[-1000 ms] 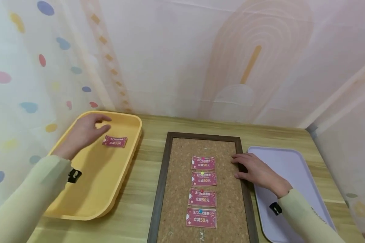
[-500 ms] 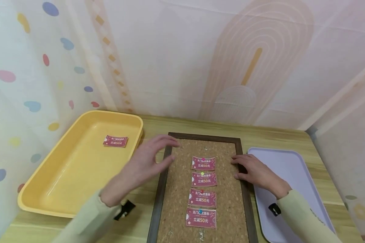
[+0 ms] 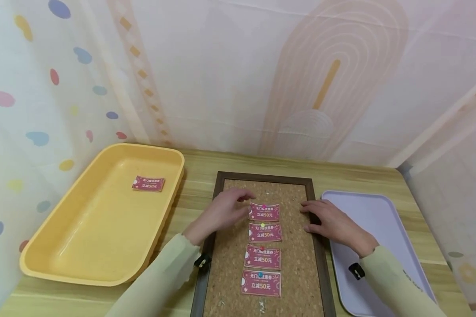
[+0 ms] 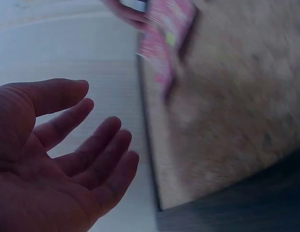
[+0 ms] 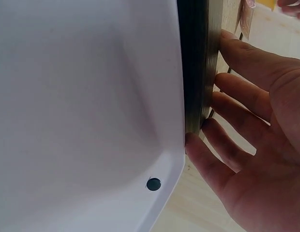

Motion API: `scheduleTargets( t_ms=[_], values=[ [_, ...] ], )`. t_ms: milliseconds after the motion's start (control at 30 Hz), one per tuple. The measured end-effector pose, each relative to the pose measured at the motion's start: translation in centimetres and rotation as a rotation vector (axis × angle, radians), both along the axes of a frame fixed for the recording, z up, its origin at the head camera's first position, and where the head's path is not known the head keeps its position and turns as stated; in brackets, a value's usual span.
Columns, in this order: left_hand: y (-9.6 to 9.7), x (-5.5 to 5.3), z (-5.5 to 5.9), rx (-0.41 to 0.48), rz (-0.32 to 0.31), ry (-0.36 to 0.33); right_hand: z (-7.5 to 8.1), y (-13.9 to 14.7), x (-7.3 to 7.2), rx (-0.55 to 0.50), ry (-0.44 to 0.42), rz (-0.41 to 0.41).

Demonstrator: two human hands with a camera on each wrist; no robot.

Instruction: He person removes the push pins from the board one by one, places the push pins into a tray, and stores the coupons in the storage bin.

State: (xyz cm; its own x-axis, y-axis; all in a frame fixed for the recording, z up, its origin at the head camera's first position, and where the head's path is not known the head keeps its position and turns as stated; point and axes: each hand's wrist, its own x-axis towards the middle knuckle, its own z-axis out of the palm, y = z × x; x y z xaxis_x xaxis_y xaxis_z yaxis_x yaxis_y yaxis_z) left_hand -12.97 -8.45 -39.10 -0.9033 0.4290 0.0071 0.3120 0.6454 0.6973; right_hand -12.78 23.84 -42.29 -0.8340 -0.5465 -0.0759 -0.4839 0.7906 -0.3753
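Several pink paper coupons run in a column down the framed corkboard [image 3: 301, 273]. The top coupon [image 3: 265, 213] bears a pink pushpin [image 3: 263, 206]; a yellow pushpin [image 3: 263, 225], a red one and a blue pushpin [image 3: 260, 274] sit on those below. My left hand [image 3: 224, 210] hovers over the board's left side, its fingertips close to the top coupon. In the left wrist view its fingers [image 4: 104, 162] are loosely bent with nothing between them. My right hand [image 3: 335, 224] rests on the board's right edge, its fingers [image 5: 242, 116] against the dark frame.
A yellow tray [image 3: 103, 220] stands on the left with one loose coupon [image 3: 148, 183] inside. On the right, a lilac tray [image 3: 374, 220] lies beside the board, under my right forearm. A patterned curtain [image 3: 222, 88] hangs behind the wooden table [image 3: 198, 176].
My left hand has moved from above the yellow tray rightward to the top coupon on the board. The right hand has stayed in place, and the loose coupon still lies in the tray.
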Motion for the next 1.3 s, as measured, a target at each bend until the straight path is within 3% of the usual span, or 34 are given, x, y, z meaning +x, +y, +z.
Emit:
scheduleTargets(
  t_ms=[133,300,500,667,800,967,1300],
  values=[
    [0.5,-1.7,-1.3,-0.079,0.002,-0.052,0.0,-0.1,-0.1,0.003,-0.008,-0.005],
    [0.9,-2.9,-2.2,-0.144,-0.013,-0.081,0.1,-0.1,-0.1,0.002,-0.015,-0.009],
    [0.7,-3.9,-2.7,-0.130,-0.020,-0.127,0.1,-0.2,-0.1,0.008,-0.021,-0.010],
    [0.5,-4.2,-2.8,-0.093,-0.072,-0.151,0.0,-0.1,-0.2,0.004,-0.012,-0.005],
    [0.6,-4.2,-3.0,-0.105,-0.115,-0.127,0.1,0.0,-0.2,0.008,-0.017,0.003],
    [0.8,-4.1,-3.3,-0.153,-0.123,-0.079,0.7,-0.3,-0.4,0.022,-0.027,0.015],
    [0.9,-4.1,-3.6,-0.170,-0.124,-0.049,2.0,-3.9,-1.1,-0.101,0.119,-0.008]
  ],
)
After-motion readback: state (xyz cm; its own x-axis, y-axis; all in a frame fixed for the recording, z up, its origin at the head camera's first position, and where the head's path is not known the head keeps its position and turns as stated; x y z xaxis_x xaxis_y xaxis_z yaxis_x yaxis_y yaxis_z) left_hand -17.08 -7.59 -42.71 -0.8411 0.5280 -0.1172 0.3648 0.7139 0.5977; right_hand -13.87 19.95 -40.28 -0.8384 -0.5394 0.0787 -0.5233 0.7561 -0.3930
